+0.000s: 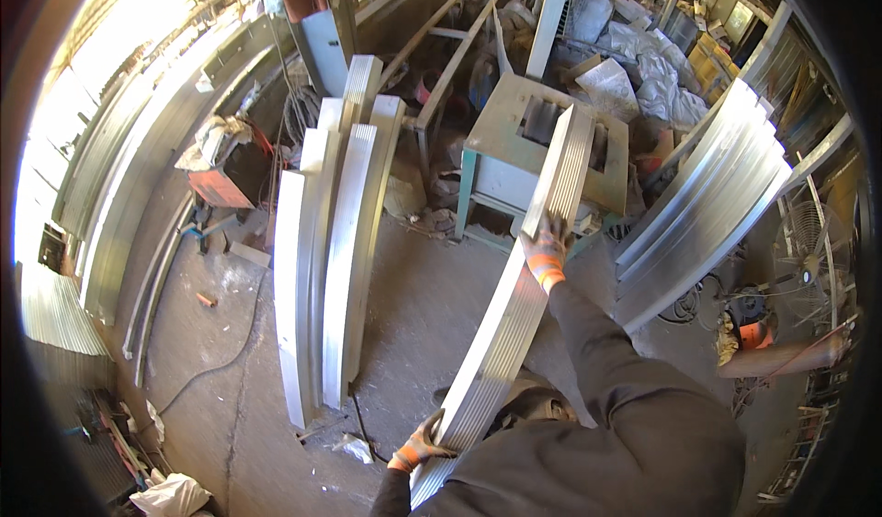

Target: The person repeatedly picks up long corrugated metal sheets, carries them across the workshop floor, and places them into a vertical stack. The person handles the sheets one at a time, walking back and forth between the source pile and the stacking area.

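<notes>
Both hands (548, 247) hold ribbed beam (490, 361) by edges; far end over machine (503, 186); open floor (415, 287) between beam and profiles (346, 269).

A long, ribbed, silvery beam (503, 333) slants, far end over a machine (498, 117).

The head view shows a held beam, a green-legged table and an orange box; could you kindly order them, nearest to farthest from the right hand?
1. Held beam: touching the right hand.
2. Green-legged table: just ahead.
3. Orange box: far off to the left.
</notes>
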A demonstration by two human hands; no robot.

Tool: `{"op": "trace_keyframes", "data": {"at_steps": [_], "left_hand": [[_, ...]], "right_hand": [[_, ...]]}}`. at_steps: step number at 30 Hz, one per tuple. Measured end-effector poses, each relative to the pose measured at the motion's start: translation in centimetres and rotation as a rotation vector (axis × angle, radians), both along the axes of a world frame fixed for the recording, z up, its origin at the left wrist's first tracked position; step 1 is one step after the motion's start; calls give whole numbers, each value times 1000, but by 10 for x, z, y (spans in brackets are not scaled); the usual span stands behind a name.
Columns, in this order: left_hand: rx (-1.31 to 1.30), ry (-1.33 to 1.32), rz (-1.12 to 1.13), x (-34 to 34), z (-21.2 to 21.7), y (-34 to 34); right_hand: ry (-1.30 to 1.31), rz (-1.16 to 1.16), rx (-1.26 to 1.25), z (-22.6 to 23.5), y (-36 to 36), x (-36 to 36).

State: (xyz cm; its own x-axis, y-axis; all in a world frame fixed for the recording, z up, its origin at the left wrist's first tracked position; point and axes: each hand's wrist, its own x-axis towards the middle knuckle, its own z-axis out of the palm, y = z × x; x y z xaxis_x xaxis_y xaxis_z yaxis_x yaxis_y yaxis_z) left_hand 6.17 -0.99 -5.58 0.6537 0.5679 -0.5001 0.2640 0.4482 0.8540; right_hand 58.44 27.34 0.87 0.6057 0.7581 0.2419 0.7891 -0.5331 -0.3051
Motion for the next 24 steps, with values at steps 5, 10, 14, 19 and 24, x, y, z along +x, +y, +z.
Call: {"op": "trace_keyframes", "data": {"at_steps": [5, 10, 14, 19, 24], "left_hand": [[566, 583, -160, 18, 54, 0], [552, 191, 71, -4, 104, 31], [-50, 129, -43, -13, 82, 64], [471, 507, -133, 40, 44, 35], [1056, 843, -95, 144, 61, 97]], "right_hand": [[891, -235, 218, -34, -42, 18], [1605, -39, 819, -70, -44, 45], [2282, 72, 909, -109, -54, 47], [2021, -243, 1082, -132, -39, 78], [982, 34, 829, -56, 90, 208]]}}
